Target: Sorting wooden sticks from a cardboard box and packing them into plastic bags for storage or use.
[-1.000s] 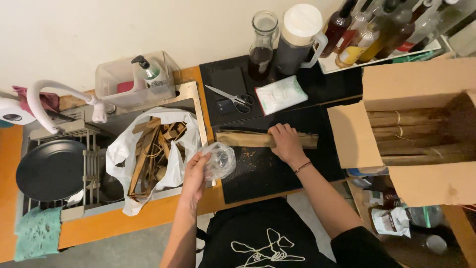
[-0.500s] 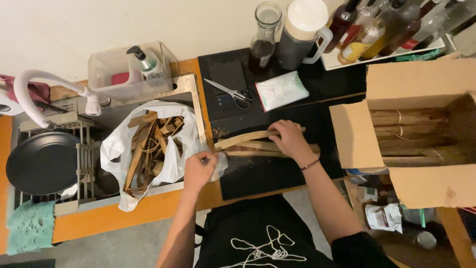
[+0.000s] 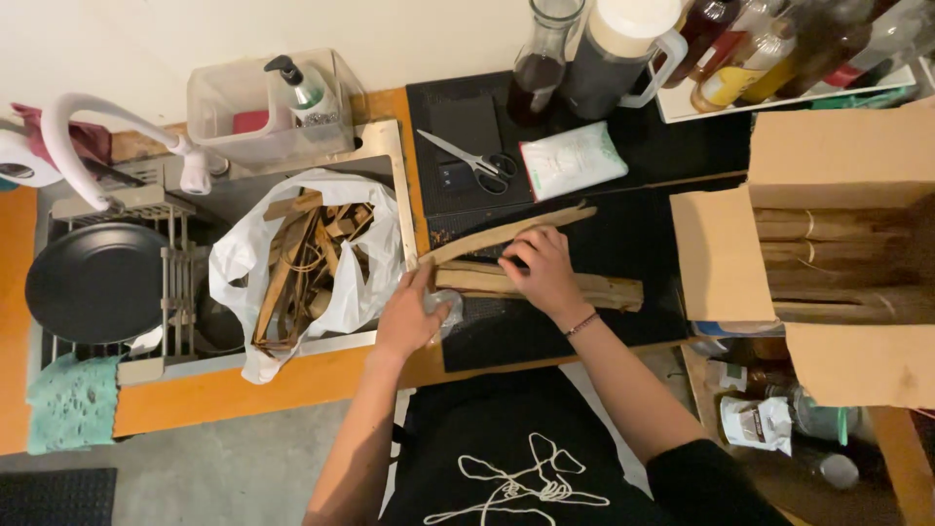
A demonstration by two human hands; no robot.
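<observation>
Box (image 3: 847, 156): cardboard, open at our right, sticks bundled inside.
Bag (image 3: 365, 273): white, wood scraps, in sink.
Sticks (image 3: 604, 289): on black mat; top strip now peeled up vs 1 s ago.
R hand (image 3: 541, 273): flat, pinning sticks.
L hand (image 3: 409, 317): came down w/ clear wrap; grip can't tell.

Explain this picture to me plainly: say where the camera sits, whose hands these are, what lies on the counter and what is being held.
There is no machine here. The camera is worn on a person's head and looks straight down, so both arms belong to that person. The left hand rests at the end of a pale wooden stick on a black mat, with something clear and crumpled under it. The right hand presses on the stick, and a thinner peeled strip angles up beside it. To the left, a white plastic bag of wood scraps sits in the sink. Scissors lie behind, and a cardboard box of more sticks stands at right.
</observation>
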